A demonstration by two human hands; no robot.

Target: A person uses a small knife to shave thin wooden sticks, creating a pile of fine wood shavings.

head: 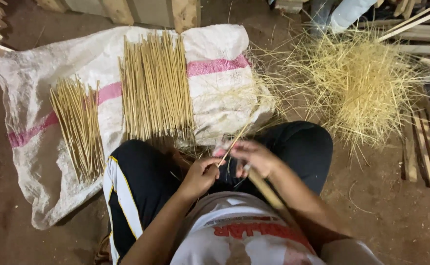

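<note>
While the left hand (201, 175) pinched a thin stick (233, 143), the right hand (254, 158), clamped on a knife (266, 189), shaved it above the lap; finished sticks (156, 88) lay beyond.

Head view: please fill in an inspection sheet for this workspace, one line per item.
Surface: bare dirt floor, with a white woven sack with a pink stripe spread on it.
Job's things: thin bamboo stick held in both hands; wooden tool handle under the right hand.
Clutter: large row of sticks and smaller row of sticks laid on the sack; heap of pale shavings beside it.
Grippers: left hand closed on the stick; right hand gripping stick and tool.
Cables: nothing seen.
Surroundings: wooden slats at right, timber pieces beyond the sack.
</note>
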